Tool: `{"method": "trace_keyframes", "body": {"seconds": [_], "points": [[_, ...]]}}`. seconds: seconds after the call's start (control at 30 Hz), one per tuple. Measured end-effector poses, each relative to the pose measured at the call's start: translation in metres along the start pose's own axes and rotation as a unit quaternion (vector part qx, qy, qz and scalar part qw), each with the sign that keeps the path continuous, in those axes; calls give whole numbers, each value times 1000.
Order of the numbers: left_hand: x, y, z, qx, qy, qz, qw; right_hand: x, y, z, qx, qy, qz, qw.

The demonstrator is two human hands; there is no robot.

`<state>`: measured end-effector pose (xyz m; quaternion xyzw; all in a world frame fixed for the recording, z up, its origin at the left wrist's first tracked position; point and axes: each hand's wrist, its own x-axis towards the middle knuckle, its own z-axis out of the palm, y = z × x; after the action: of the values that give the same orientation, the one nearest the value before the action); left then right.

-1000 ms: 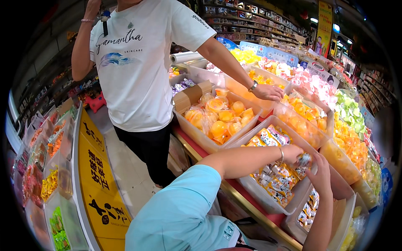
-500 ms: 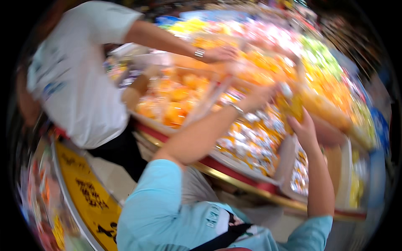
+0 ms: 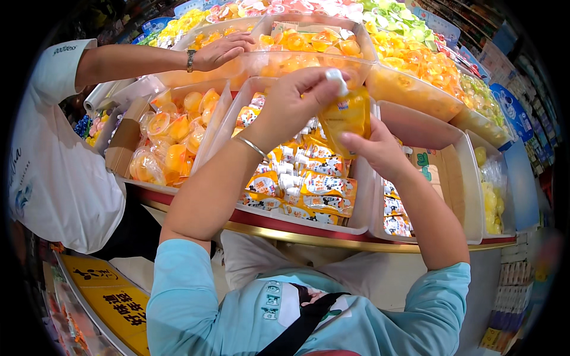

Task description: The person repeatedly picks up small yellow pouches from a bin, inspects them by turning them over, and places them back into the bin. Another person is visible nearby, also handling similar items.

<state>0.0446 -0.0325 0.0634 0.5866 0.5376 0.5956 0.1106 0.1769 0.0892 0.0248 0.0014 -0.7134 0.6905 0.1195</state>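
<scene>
Above the bins I hold a yellow spouted jelly pouch point(image 3: 349, 121) tilted, its white cap point(image 3: 336, 82) toward the upper left. At the top, my left hand point(image 3: 300, 98) is closed around the pouch's neck, the thumb beside the cap. My right hand point(image 3: 386, 148) grips the pouch's lower side, thumb across its face. Underneath, a clear plastic bin point(image 3: 360, 204) contains rows of orange and white pouches point(image 3: 317, 184) with white caps. Some of those pouches are hidden behind my left forearm and the held pouch.
A co-worker's hand point(image 3: 222, 52) reaches over bins from the left. Orange jelly cups point(image 3: 178, 133) fill the bin on the left. At right stands a bin point(image 3: 442, 127) with pouches and cardboard. A gold edge point(image 3: 297, 237) runs along the counter's front.
The view has sharpened and shifted. The held pouch now appears farther left and lower, still in both my hands. The co-worker's hand has moved left, away from my hands.
</scene>
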Motion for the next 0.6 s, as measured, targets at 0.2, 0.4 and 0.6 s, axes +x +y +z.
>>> {"method": "trace_keyframes", "body": {"seconds": [0.2, 0.4, 0.6], "points": [[-4, 1, 8, 228, -24, 262, 938, 6, 2, -4, -71, 11, -37, 997], [-3, 0, 9, 231, -19, 283, 931, 4, 0, -2, -61, 0, -60, 996], [-3, -2, 12, 258, 9, 298, 919, 3, 1, -3, -33, -7, -60, 998]]}}
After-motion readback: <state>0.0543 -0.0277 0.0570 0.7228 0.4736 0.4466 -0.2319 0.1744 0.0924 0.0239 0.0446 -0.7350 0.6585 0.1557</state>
